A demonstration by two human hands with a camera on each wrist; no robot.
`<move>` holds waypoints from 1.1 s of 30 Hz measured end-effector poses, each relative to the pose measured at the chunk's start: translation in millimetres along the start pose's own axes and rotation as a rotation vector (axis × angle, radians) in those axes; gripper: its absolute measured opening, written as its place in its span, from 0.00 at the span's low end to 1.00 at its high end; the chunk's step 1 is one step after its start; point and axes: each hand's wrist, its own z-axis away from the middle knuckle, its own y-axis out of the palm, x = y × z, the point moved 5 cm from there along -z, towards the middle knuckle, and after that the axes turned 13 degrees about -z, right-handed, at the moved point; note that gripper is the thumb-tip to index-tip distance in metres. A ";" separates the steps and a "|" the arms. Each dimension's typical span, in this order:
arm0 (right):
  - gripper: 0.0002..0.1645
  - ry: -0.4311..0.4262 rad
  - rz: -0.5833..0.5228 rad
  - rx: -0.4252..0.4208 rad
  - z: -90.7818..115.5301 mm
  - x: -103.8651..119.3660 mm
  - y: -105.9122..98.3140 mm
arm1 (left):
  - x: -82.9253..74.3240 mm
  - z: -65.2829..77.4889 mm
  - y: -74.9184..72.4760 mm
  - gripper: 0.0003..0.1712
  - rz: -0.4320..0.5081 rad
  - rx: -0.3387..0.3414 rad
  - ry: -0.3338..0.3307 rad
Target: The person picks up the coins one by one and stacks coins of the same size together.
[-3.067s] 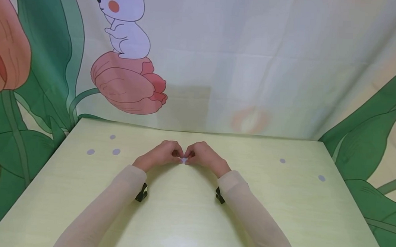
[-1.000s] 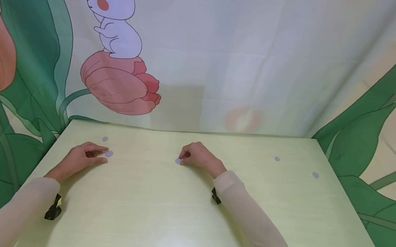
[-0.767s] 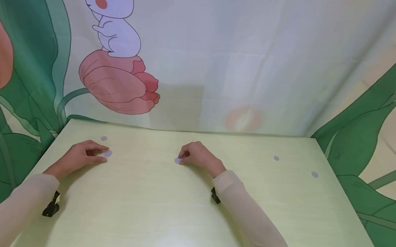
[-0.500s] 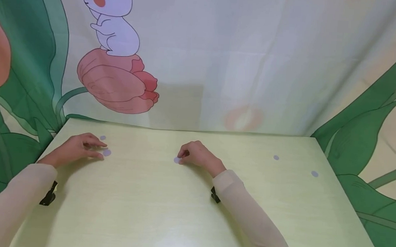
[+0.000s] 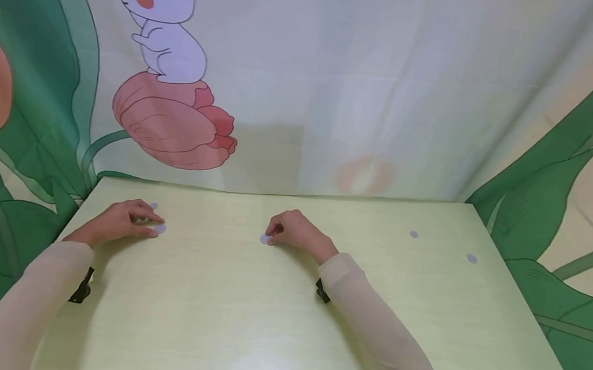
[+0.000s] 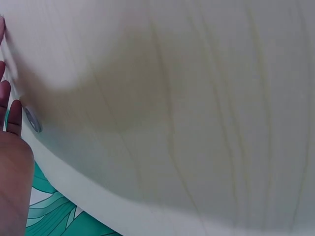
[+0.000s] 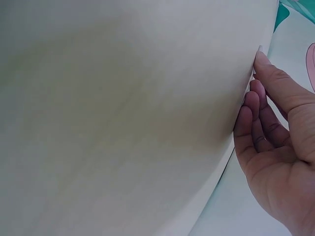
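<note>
My left hand (image 5: pixel 115 220) is at the table's far left, thumb and index finger at the edges of a flat pale-lilac disc (image 5: pixel 160 229). Behind it lies a smaller lilac disc (image 5: pixel 154 205), partly covered by the fingers. The left wrist view has a grey-looking disc (image 6: pixel 33 119) beside the outer fingers; in the head view the hand hides that spot. Near the middle of the far side, my right hand (image 5: pixel 296 229) pinches the right edge of another lilac disc (image 5: pixel 264 239). From the right wrist, only a sliver of disc (image 7: pixel 260 48) shows past the thumb.
Two more lilac discs lie toward the right: a smaller disc (image 5: pixel 413 234) and a larger disc (image 5: pixel 471 259). The pale yellow tabletop (image 5: pixel 250 305) ends at a printed curtain (image 5: pixel 381 100) behind. Each wrist wears a black camera mount (image 5: pixel 323 291).
Three seconds ago both hands met at the middle disc. The left hand has since moved left to another disc, its thumb and index finger drawing closer together. The right hand has stayed put.
</note>
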 end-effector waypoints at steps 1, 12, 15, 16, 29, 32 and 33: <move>0.06 -0.005 0.008 0.001 -0.2 -0.8 -0.2 | 0.3 -1.0 0.5 0.21 -0.005 -0.004 0.000; 0.05 -0.008 0.024 -0.001 -0.5 1.8 -2.6 | -0.5 -3.6 -0.8 0.17 -0.010 -0.018 0.000; 0.05 -0.004 0.021 0.001 -0.8 2.3 -1.9 | -0.8 -3.8 0.5 0.16 -0.007 -0.008 0.003; 0.06 -0.002 0.019 0.001 -1.0 2.4 -1.4 | -0.7 -3.9 1.2 0.16 -0.007 -0.003 0.002; 0.07 0.004 0.026 0.008 -1.7 2.8 1.9 | 0.1 0.9 7.6 0.21 0.008 0.027 -0.085; 0.07 0.014 0.029 0.002 -0.2 3.7 0.0 | -3.5 1.8 3.3 0.22 0.014 0.011 -0.089; 0.07 0.014 0.031 0.000 0.0 4.1 -0.6 | -4.6 1.5 1.8 0.21 0.018 0.008 -0.087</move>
